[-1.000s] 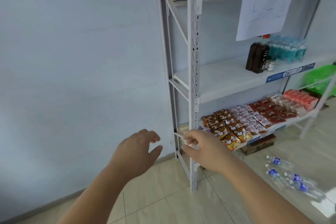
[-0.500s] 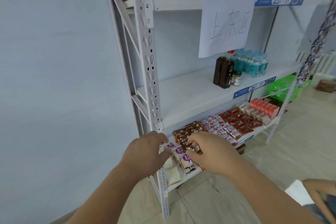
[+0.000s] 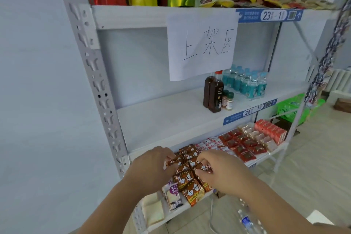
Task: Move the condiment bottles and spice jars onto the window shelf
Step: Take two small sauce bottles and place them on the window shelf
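Both hands are down at the lower shelf, not on the task items. Left hand and right hand each pinch the brown snack packets: left grip clamped on a packet's left edge, right grip clamped on a packet's wrapper end.

Task things sit on the middle shelf, approx. centre-right: two dark condiment bottles, one w/ a red cap, upright and touching each other. Just beside them, to the right, two small spice jars w/ green lids. Behind those, a pack of teal water bottles.

Handling, my guess: the sauce bottles look full, so fairly heavy; can't tell glass vs. plastic, so treat as breakable. Smooth sides, maybe slippery. Take one at a time around the body below the shoulder, keep upright. Jars are light, rigid, easy to knock over; pinch around the lid or waist. No window shelf in view.
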Motion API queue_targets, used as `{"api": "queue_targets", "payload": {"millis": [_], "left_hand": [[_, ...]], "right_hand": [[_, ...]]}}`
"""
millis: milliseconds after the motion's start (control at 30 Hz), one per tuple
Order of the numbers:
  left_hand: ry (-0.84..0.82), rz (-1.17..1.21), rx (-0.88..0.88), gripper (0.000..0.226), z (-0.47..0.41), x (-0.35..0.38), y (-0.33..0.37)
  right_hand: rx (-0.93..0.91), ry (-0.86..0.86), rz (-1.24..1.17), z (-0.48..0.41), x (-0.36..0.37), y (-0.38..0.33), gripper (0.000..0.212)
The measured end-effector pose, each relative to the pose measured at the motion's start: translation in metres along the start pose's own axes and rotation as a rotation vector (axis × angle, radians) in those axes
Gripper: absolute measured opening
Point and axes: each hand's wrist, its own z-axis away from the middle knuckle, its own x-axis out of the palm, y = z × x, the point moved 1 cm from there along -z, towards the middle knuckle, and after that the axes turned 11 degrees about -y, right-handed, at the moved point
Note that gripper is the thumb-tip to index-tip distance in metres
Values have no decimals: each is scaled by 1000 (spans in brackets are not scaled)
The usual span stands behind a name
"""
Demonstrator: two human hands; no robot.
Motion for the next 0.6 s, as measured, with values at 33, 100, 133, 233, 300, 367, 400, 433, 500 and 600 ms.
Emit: {"api": "queue_targets", "payload": {"millis": [33, 100, 133, 233, 300, 367, 400, 433, 500, 600], "left_hand": [[18, 21, -4, 34, -9, 1, 10], [24, 76, -24, 31, -26, 6, 26], [12, 116, -36, 29, -33, 9, 33], [-21, 247, -49, 26, -51, 18, 49], [-26, 285, -60, 24, -63, 19, 54], [-20, 305, -74, 22, -79, 15, 57], [-10, 313, -79, 20, -89, 12, 58], [1, 318, -84, 20, -99, 9, 58], [16, 330, -93, 21, -122, 6, 56], [21, 332, -101, 18, -153, -1, 52]], "right_hand": [[-5, 4, -4, -1, -6, 14, 41], [-13, 4, -19, -4, -14, 39, 42], [-16, -4, -30, -5, -17, 51, 42], [-31, -26, -54, -13, -23, 82, 39], [-35, -30, -72, -23, -30, 98, 39], [-42, -35, -89, -38, -36, 112, 38], [-49, -36, -98, -47, -40, 118, 38], [-59, -36, -108, -57, -43, 123, 38], [-75, -32, -122, -78, -51, 133, 35], [-87, -35, -131, -108, -66, 146, 33]]}}
